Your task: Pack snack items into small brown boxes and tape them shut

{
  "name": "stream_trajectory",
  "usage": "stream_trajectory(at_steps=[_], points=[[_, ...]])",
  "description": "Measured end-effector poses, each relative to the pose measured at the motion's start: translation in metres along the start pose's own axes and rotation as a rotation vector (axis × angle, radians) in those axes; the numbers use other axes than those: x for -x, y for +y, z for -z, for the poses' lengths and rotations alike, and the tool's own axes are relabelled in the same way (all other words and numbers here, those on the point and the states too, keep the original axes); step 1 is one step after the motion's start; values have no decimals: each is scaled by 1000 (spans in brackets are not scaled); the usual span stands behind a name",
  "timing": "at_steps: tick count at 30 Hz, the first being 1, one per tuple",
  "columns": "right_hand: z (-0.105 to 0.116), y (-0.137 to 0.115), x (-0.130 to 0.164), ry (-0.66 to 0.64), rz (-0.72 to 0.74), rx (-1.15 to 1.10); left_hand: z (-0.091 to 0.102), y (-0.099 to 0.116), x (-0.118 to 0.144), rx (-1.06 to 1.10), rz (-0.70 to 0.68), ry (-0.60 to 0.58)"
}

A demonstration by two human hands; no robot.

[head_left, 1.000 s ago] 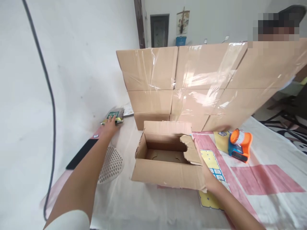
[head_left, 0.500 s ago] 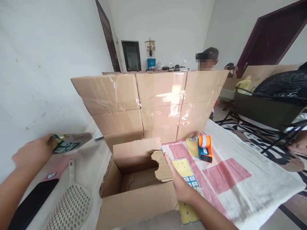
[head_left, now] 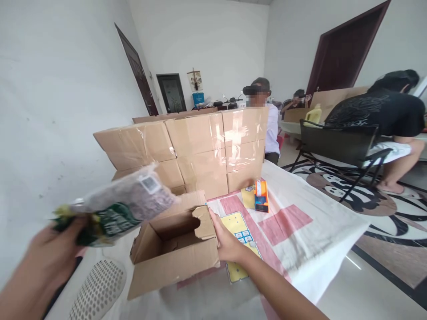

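Packing step: your left hand [head_left: 50,253] is gripping a sealed packet [head_left: 123,205] at lower left, your right hand [head_left: 227,242] is pinching the open box's [head_left: 173,249] flap; lowering it inside looks next.

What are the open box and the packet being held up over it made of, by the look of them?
The open box looks like plain brown corrugated cardboard: matt, with a ragged torn flap by the right hand. The packet in the left hand seems to be thin glossy plastic film, clear enough to show dark grainy contents, with a green printed label; it is blurred, so this is uncertain.
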State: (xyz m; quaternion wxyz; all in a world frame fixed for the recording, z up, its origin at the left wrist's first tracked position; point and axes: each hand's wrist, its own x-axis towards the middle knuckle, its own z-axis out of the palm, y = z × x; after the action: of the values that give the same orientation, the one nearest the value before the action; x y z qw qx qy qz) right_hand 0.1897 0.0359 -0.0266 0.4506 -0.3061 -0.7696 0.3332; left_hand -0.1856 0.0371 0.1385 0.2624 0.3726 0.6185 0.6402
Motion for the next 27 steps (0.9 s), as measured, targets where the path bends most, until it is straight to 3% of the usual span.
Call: stream_trajectory(at_steps=[2, 5, 7, 9, 14, 20, 24, 27], points=[[0, 4, 3, 3, -3, -7, -37, -18, 11, -91, 17, -230], [2, 11, 5, 38, -34, -18, -77, -40, 25, -450, -229, -646], [5, 13, 6, 77, -41, -17, -91, -48, 29, -629, -440, -856], [7, 14, 7, 102, -31, -9, -97, -49, 30, -755, -591, -989], [10, 13, 7, 96, -1, 16, -85, -40, 29, -944, -790, -991], [12, 8, 7, 75, 4, 43, -69, -59, 20, -1193, -874, -1009], [12, 5, 6, 75, -16, 23, -75, -57, 15, -1356, -798, -1053], [12, 5, 5, 72, -26, 15, -90, -46, 20, -1398, -889, -1150]])
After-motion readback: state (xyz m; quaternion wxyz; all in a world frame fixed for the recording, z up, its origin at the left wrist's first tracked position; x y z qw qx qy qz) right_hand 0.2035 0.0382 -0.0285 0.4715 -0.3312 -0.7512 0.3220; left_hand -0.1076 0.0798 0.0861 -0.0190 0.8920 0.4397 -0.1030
